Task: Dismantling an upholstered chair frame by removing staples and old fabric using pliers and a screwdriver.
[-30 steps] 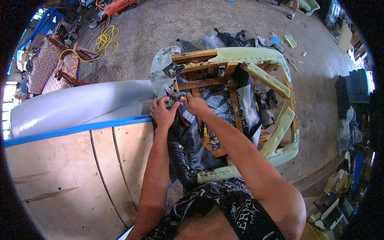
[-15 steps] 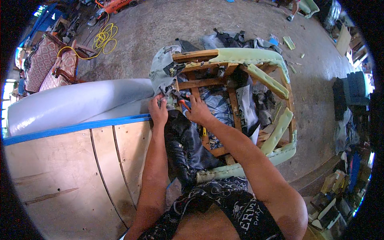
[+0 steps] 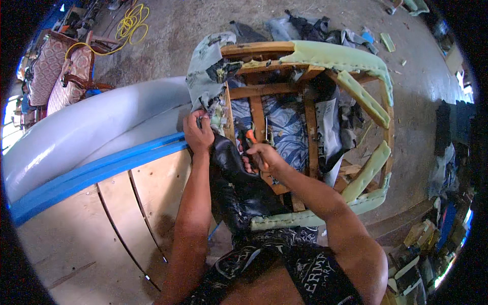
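Observation:
A wooden chair frame (image 3: 311, 137), partly stripped, lies before me with pale green foam (image 3: 335, 53) along several of its rails. Torn grey fabric (image 3: 202, 79) hangs over its left corner, and black leather-like covering (image 3: 236, 175) drapes down the near left side. My left hand (image 3: 199, 133) is closed, pinching the lower edge of the grey fabric at that corner. Just right of it, over the frame's opening, my right hand (image 3: 263, 158) grips an orange-handled tool (image 3: 251, 136); its working end is too dark to make out.
At the left stands a plywood-sided piece (image 3: 101, 218) with a blue edge strip (image 3: 112, 160), beside a big plastic-wrapped roll (image 3: 91, 127). A patterned armchair (image 3: 48, 71) and yellow hose (image 3: 133, 23) lie farther off. Fabric scraps (image 3: 307, 28) litter the floor behind the frame.
My right hand has pulled back from the corner, toward me and to the right, with the orange-handled tool. My left hand stays at the grey fabric. The whole view has shifted slightly.

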`<state>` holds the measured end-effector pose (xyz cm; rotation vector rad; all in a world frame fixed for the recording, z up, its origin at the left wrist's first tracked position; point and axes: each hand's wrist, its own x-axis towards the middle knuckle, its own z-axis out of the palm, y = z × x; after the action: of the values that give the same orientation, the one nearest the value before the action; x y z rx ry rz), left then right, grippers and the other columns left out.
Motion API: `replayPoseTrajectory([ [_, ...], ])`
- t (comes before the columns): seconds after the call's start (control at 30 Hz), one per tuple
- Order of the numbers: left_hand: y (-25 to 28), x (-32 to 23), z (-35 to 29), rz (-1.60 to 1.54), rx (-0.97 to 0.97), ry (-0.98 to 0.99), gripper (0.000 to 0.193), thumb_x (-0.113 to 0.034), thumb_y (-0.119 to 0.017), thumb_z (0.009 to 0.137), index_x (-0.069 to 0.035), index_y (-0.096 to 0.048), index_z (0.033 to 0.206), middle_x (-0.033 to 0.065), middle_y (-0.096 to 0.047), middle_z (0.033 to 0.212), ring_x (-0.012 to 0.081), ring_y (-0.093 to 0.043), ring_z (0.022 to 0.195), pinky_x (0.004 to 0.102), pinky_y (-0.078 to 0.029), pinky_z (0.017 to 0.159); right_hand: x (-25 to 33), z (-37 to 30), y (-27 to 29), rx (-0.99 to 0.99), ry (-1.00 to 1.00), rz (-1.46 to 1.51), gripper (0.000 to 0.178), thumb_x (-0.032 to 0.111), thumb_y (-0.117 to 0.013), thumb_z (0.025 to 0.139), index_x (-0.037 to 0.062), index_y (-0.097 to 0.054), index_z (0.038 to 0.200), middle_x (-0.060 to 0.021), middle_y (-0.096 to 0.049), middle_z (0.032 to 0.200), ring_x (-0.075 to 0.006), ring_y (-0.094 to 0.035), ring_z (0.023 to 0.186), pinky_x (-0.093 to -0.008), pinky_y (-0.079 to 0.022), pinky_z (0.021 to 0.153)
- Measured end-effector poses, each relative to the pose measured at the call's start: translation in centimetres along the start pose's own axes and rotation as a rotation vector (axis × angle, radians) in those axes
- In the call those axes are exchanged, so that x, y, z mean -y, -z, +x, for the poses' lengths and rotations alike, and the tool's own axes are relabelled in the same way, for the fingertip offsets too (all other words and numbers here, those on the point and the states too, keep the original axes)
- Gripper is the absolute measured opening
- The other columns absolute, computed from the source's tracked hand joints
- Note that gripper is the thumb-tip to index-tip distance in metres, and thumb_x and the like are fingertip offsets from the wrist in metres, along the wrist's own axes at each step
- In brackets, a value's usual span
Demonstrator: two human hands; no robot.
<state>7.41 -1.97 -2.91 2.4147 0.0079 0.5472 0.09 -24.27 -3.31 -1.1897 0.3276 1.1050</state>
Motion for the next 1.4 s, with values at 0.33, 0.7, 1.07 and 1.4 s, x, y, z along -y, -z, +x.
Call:
replayPoseTrajectory([
  [0.33, -0.3, -0.7, -0.6, 0.213, -0.069, -0.209, 0.023, -0.020, -0.067, 0.080, -0.010, -0.064, 0.100, 0.0176, -0.059, 0.103, 0.0383, -0.054, 0.098, 0.0496, -0.044, 0.084, 1.1, -1.4, 4.6, -0.522, 0.535, -0.914, 0.069, 0.030, -0.064, 0.081, -0.0045, -0.040, 0.135, -0.0271, -0.055, 0.113, -0.0436, -0.058, 0.101, -0.0480, -0.045, 0.093],
  [0.7, -1.4, -0.7, -0.5, 0.177, 0.027, 0.014, 0.032, -0.021, -0.068, 0.081, -0.021, -0.066, 0.113, 0.0177, -0.055, 0.117, 0.0392, -0.051, 0.110, 0.0507, -0.041, 0.092, 7.2, -1.3, 5.0, -0.470, 0.687, -1.011, 0.064, 0.011, -0.064, 0.079, 0.0034, -0.036, 0.137, -0.0271, -0.047, 0.128, -0.0425, -0.051, 0.118, -0.0464, -0.045, 0.095],
  [1.07, -0.4, 0.0, -0.5, 0.082, 0.037, 0.085, 0.033, -0.022, -0.067, 0.082, -0.020, -0.066, 0.114, 0.0199, -0.055, 0.119, 0.0400, -0.051, 0.112, 0.0519, -0.041, 0.092, 9.8, 0.3, 2.9, -0.539, 0.509, -1.905, 0.079, -0.001, -0.053, 0.082, 0.0042, -0.015, 0.151, -0.0284, -0.009, 0.154, -0.0511, -0.027, 0.137, -0.0577, -0.027, 0.112],
  [1.4, -1.3, 0.6, -0.6, 0.063, -0.013, 0.063, 0.032, -0.026, -0.064, 0.082, -0.020, -0.067, 0.113, 0.0196, -0.054, 0.123, 0.0401, -0.051, 0.113, 0.0545, -0.040, 0.094, 11.1, 0.2, 3.2, -0.473, 0.791, -2.115, 0.079, 0.002, -0.058, 0.080, 0.0013, -0.018, 0.149, -0.0306, -0.011, 0.152, -0.0556, -0.031, 0.133, -0.0592, -0.030, 0.110],
])
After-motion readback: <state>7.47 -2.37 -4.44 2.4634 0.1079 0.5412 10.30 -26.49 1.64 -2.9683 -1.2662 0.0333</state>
